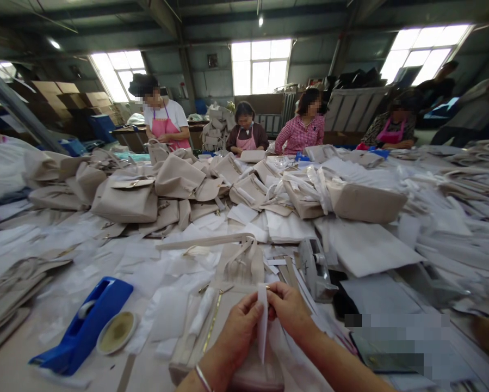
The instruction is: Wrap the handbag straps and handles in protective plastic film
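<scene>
Low in the middle of the head view, my left hand and my right hand both pinch a narrow white strip of paper or foam that hangs down between them. Each hand's fingers are closed on its top part. Under the hands lies a beige handbag with its handles pointing away from me, partly wrapped in clear plastic. A gold-coloured bar lies along the bag's left side.
A blue tape dispenser sits at the lower left beside a round tin lid. A grey dispenser stands right of my hands. Beige bags and white sheets are heaped over the table. Several people in aprons work on the far side.
</scene>
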A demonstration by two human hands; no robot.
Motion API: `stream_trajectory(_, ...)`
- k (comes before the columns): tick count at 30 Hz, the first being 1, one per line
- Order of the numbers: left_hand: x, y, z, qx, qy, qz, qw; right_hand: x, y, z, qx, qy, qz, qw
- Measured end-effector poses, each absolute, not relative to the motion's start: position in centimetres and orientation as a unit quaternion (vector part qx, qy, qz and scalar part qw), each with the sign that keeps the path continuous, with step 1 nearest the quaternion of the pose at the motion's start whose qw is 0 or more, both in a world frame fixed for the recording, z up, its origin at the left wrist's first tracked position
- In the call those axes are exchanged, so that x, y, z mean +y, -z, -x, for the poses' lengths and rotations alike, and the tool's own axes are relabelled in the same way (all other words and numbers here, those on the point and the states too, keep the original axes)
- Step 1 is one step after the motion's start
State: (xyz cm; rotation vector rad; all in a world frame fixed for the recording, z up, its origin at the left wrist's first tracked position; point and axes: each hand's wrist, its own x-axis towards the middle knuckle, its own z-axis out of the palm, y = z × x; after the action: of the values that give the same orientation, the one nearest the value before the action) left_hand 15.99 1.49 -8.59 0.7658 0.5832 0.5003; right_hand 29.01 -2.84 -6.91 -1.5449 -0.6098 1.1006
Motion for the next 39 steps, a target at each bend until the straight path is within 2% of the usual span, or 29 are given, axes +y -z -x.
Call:
stream_trajectory(9,1.0,8.4,-16.7,0.300,-0.211,-0.404,0.838,-3.5,6.8,-30.2,-0.462,-0.257,0.712,0.461)
stream_trajectory(15,0.9,8.0,-16.3,0.305,-0.208,-0.393,0.842,-5.6,7.3,-33.4,-0.547,-0.179,0.662,0.480)
stream_trajectory(21,1.0,7.5,-16.3,0.294,-0.176,-0.436,0.832,-5.9,5.0,-35.4,-0.788,-0.053,0.528,0.311)
stream_trajectory(23,1.1,7.3,-16.3,0.283,-0.164,-0.446,0.833,-5.1,3.9,-35.4,-0.820,-0.026,0.494,0.289)
stream_trajectory(28,1.4,7.1,-15.7,0.269,-0.159,-0.469,0.826,-3.8,3.3,-34.9,-0.825,-0.081,0.462,0.315)
stream_trajectory(34,1.7,7.0,-15.9,0.298,-0.204,-0.535,0.764,-4.3,4.3,-34.5,-0.780,-0.113,0.479,0.386)
stream_trajectory(39,2.1,7.3,-16.1,0.340,-0.190,-0.614,0.686,-4.6,4.5,-34.4,-0.788,-0.116,0.476,0.372)
